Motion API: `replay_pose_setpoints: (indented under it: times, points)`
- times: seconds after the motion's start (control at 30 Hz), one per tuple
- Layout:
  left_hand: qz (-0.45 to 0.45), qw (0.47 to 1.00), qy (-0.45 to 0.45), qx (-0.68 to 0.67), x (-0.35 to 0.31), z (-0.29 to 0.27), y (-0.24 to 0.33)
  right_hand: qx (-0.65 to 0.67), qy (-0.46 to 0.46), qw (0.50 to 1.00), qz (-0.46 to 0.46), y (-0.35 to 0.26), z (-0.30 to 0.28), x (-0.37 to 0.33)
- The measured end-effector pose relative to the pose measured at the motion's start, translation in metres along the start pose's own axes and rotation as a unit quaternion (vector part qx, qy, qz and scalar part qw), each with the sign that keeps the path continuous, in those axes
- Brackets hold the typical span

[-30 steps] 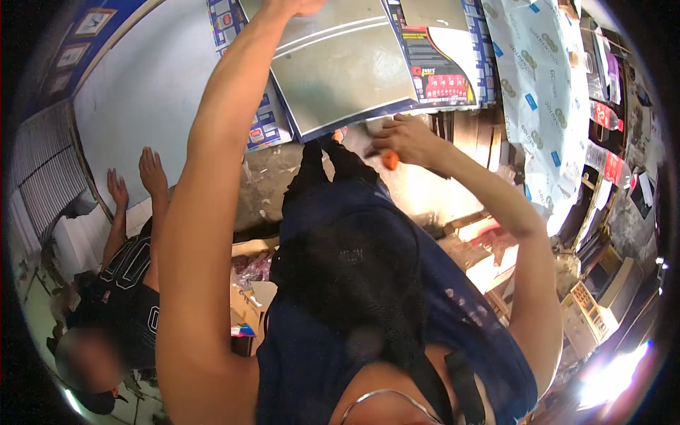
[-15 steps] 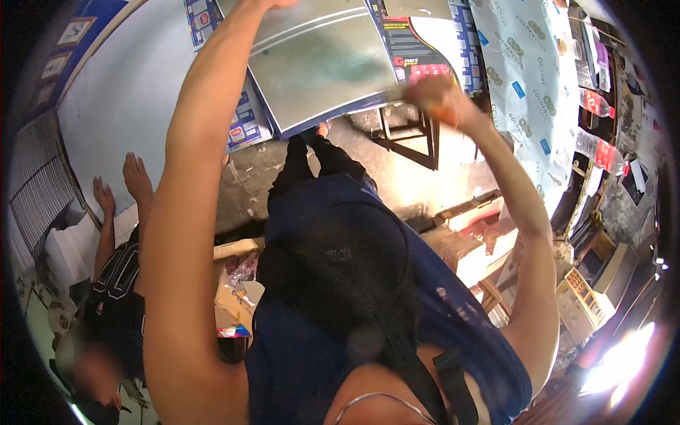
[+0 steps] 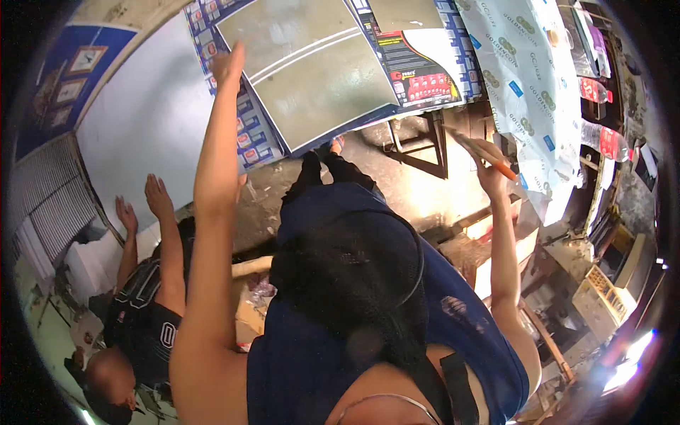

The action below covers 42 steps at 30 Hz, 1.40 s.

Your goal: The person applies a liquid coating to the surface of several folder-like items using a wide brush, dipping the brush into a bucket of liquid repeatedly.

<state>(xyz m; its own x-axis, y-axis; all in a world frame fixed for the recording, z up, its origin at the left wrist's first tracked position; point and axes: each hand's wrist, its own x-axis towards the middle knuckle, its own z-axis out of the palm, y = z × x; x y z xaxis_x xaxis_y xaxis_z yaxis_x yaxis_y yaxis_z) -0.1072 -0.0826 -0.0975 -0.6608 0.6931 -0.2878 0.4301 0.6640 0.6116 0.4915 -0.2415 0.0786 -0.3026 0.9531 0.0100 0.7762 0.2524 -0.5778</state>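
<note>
My right hand (image 3: 494, 173) is closed on a thin, long, greyish tool with an orange end (image 3: 506, 171); its exact kind is unclear. It is held right of the table's near edge, away from the sheet. My left hand (image 3: 228, 67) is raised by the left edge of a grey-green sheet (image 3: 322, 85), its fingers loosely extended and nothing visible in them. Two parallel white lines cross the sheet, and pale borders run along its edges. It lies over blue printed sheeting (image 3: 255, 134) on the table.
A co-worker (image 3: 152, 297) at left holds both hands (image 3: 159, 197) up near a large white panel (image 3: 142, 134). Pale printed wrapping (image 3: 524, 92) hangs at right, beside bottles with red labels (image 3: 605, 140). A dark stool frame (image 3: 425, 152) stands under the table; cardboard boxes (image 3: 251, 315) sit lower down.
My right hand has moved right and down, off the sheet's near corner, with the tool. My left hand has come back from the sheet's far part toward its left edge.
</note>
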Motion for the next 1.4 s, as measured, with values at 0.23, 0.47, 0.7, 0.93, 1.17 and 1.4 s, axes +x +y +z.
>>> replay_pose_setpoints:
  times: [0.23,0.47,0.7,0.93,1.17,1.4]
  points:
    - [-0.127,0.983,-0.083,-0.105,-0.04,-0.005,0.039,0.069,0.18,0.957,0.215,0.003,0.048,-0.084]
    - [0.016,0.981,-0.124,-0.147,0.002,-0.044,-0.042,0.115,0.215,0.938,0.247,-0.041,0.058,-0.073]
    - [-0.004,0.976,-0.155,-0.155,0.112,-0.174,-0.218,0.215,0.355,0.851,0.321,-0.068,0.016,-0.033]
    - [-0.043,0.993,-0.076,0.076,0.161,-0.236,-0.286,0.283,0.295,0.908,0.091,-0.063,-0.078,0.125]
    - [-0.1,0.984,0.105,0.102,0.05,-0.179,-0.16,0.115,0.285,0.952,-0.004,-0.038,-0.109,0.337]
    - [0.033,0.982,0.186,-0.028,-0.105,-0.155,-0.145,-0.066,0.115,0.99,0.048,0.027,-0.03,0.475]
